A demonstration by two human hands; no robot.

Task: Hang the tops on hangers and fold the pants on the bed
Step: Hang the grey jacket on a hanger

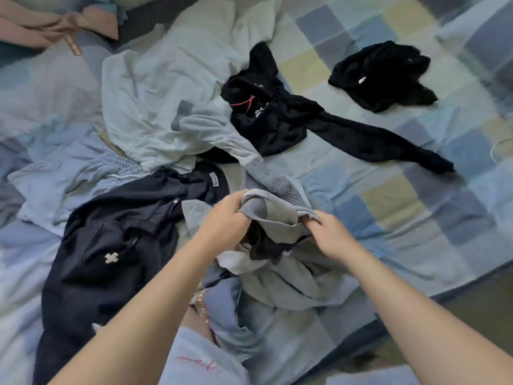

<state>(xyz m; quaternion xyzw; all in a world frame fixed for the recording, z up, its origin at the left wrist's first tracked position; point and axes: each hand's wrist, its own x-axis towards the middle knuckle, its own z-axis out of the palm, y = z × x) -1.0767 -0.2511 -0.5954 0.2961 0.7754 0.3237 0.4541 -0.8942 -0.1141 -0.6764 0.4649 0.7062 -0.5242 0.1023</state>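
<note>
Both hands hold a grey garment [280, 215] with a ribbed cuff, bunched above the bed's near edge. My left hand [226, 220] grips its left side and my right hand [330, 237] pinches its right edge. Under it lie more grey cloth and a dark piece. Left of my hands lies a navy garment [105, 251] with a small white cross mark. A pale grey-white top [166, 107] is spread behind it. A black garment [291, 120] with a long sleeve or leg stretches rightward, and a small black piece [385, 76] lies at the far right.
The bed [416, 190] carries a blue, grey and yellow checked cover. A light blue garment [69, 173] lies at the left, a pink one [41, 26] at the top left. More blue cloth [227, 315] is heaped by the near edge. The bed edge and floor [472, 295] show at lower right.
</note>
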